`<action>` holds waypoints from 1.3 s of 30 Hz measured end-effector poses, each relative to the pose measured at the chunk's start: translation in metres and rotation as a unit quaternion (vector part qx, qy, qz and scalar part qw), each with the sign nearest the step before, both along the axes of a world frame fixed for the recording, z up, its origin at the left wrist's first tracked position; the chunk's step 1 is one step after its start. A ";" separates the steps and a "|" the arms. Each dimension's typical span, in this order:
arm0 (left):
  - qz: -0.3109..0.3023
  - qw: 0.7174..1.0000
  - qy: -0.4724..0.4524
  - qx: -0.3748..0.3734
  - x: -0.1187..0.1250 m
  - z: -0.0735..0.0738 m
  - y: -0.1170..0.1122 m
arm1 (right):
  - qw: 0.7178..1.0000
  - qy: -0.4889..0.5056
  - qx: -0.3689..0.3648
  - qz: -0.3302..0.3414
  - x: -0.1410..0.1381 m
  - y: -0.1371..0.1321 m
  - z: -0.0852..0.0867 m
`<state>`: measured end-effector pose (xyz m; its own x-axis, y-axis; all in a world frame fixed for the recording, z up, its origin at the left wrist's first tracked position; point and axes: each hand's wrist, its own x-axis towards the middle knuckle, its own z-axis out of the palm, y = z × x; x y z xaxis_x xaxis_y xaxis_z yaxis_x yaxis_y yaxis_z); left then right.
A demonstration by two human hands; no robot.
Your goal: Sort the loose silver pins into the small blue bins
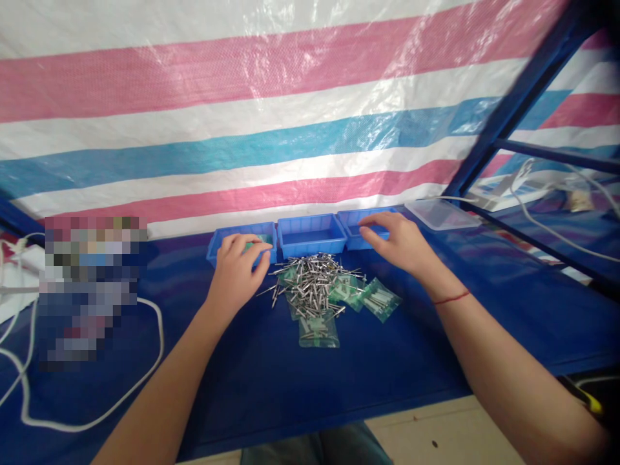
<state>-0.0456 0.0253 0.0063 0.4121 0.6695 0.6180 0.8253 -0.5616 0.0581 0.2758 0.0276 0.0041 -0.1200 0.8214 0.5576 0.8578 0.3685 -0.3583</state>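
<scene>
– Head view first: where are the hands, and what do they touch?

– Left hand [237, 268] lies on the front rim of the left blue bin [242, 227], fingers curled over the edge. Something green shows under the fingertips, perhaps a bag, but I cannot tell if the hand really grips it or only rests. Right hand [394, 242] is spread flat with fingers stretched, holding nothing, over the right blue bin [349, 226]. The middle blue bin [312, 247] stands between them, touching both neighbours, and it looks empty.

– And the small parts?

– A heap of metal pins [312, 284], maybe rivets, lies on the blue tabletop [290, 381] just in front of the middle bin, between the two hands. Small clear bags [380, 300] with green cards lie around and partly under the heap.

– How would these handle, in your opinion?

– The pins are hard, smooth and thin, so I judge they slip and roll easily; a pinch of a few with the fingertips, or a scoop with a cupped palm, is better than one by one. The bags are soft and slick; take them at a corner. The bins seem light, stiff plastic, so the rim or side wall gives a good hold.
</scene>
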 end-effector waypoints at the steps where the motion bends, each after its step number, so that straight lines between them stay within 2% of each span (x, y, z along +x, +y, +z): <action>1: -0.027 1.000 0.007 -0.006 0.005 0.001 -0.004 | 1.000 0.006 -0.027 0.006 0.003 -0.010 0.005; 4: -0.088 0.996 0.017 -0.020 0.018 0.003 -0.014 | 0.984 -0.035 -0.167 0.048 0.012 -0.042 0.007; 7: -0.128 0.991 0.018 -0.034 0.025 0.002 -0.020 | 0.965 -0.064 -0.244 0.071 0.019 -0.065 -0.006; 11: -0.159 0.985 0.026 -0.064 0.029 -0.001 -0.023 | 0.951 -0.039 -0.299 0.070 0.022 -0.073 -0.016; 14: -0.167 0.982 0.022 -0.082 0.031 -0.001 -0.025 | 0.940 -0.005 -0.336 0.055 0.024 -0.072 -0.013; 18: -0.176 0.979 -0.018 -0.097 0.034 0.002 -0.028 | 0.916 0.111 -0.370 0.110 0.024 -0.073 -0.003; 22: -0.188 0.969 -0.030 -0.158 0.040 0.006 -0.037 | 0.881 0.254 -0.367 0.156 0.003 -0.071 0.015; 27: -0.168 0.951 -0.072 -0.249 0.044 0.002 -0.040 | 0.878 0.278 -0.319 0.223 -0.042 -0.045 0.029; 30: -0.114 0.946 -0.127 -0.275 0.039 -0.003 -0.031 | 0.873 0.295 -0.295 0.253 -0.065 -0.021 0.025; 33: -0.068 0.947 -0.157 -0.270 0.031 -0.007 -0.021 | 0.868 0.315 -0.286 0.257 -0.079 -0.002 0.015; 36: -0.041 0.946 -0.172 -0.272 0.026 -0.010 -0.015 | 0.875 0.320 -0.261 0.253 -0.084 0.005 0.002; 39: -0.028 0.929 -0.220 -0.296 0.026 -0.012 -0.014 | 0.870 0.342 -0.258 0.243 -0.085 0.002 -0.007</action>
